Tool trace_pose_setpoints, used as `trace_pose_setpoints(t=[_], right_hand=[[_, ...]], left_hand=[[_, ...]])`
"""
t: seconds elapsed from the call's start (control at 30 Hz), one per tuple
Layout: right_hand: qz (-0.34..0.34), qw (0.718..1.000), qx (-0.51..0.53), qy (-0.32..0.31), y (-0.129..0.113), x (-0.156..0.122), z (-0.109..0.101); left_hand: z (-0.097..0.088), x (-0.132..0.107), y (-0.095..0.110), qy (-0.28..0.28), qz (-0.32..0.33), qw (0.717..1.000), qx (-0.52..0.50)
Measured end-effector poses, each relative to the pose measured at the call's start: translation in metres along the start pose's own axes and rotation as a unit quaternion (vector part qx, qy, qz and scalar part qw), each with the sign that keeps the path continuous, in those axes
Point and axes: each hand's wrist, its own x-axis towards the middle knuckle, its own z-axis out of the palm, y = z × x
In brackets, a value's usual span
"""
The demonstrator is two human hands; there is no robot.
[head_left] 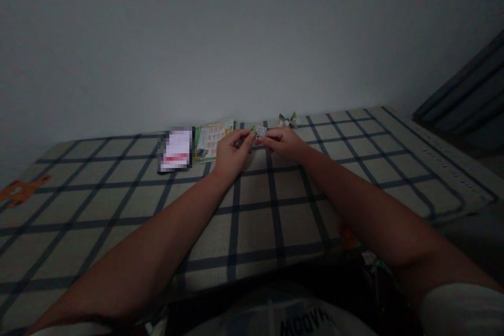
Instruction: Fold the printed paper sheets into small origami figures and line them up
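Observation:
Both hands meet over the checked cloth, holding a small piece of folded printed paper (259,130) with white, grey and green on it. My left hand (231,153) pinches its left side between thumb and fingers. From the other side, my right hand (286,143) grips it with closed fingertips, which hide part of the paper. Just behind my right hand lies another folded paper shape (289,119), with green, white and dark points sticking up. Left of my left hand, colourful printed sheets (213,137) lie flat on the cloth.
A device with a lit, blurred-out screen (178,148) lies left of the sheets. The surface has a light cloth (255,220) with dark stripes. A plain wall (244,37) rises behind it. Dark striped fabric (468,89) hangs at the right. The light is dim.

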Motion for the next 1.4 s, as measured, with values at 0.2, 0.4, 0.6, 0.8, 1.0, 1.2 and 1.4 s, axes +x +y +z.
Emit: trace_pose_setpoints(t=[0.2,0.4,0.6,0.8,1.0,1.2,1.4], right_hand=[[0.017,0.999,0.000,0.041,0.009,0.002,0.001],[-0.038,0.995,-0.002,0.093,0.010,0.003,-0.004],[-0.062,0.991,0.009,0.120,0.013,0.005,-0.004],[-0.024,0.983,0.080,0.163,0.010,0.005,-0.002],[0.092,0.952,0.206,0.208,0.009,0.007,0.001],[0.101,0.925,0.289,0.224,0.014,0.011,0.002],[0.123,0.910,0.319,0.233,0.016,0.015,0.011]], left_hand=[[-0.002,0.003,-0.001,0.021,0.033,0.998,0.043],[-0.002,0.004,0.001,-0.047,0.119,0.988,0.091],[-0.001,0.003,0.001,-0.041,0.099,0.991,0.078],[-0.002,0.003,0.004,0.000,0.074,0.996,0.039],[-0.001,0.003,0.004,0.058,-0.019,0.998,-0.036],[0.006,0.005,-0.004,0.050,-0.085,0.982,-0.161],[0.010,0.006,-0.007,0.062,-0.084,0.971,-0.215]])
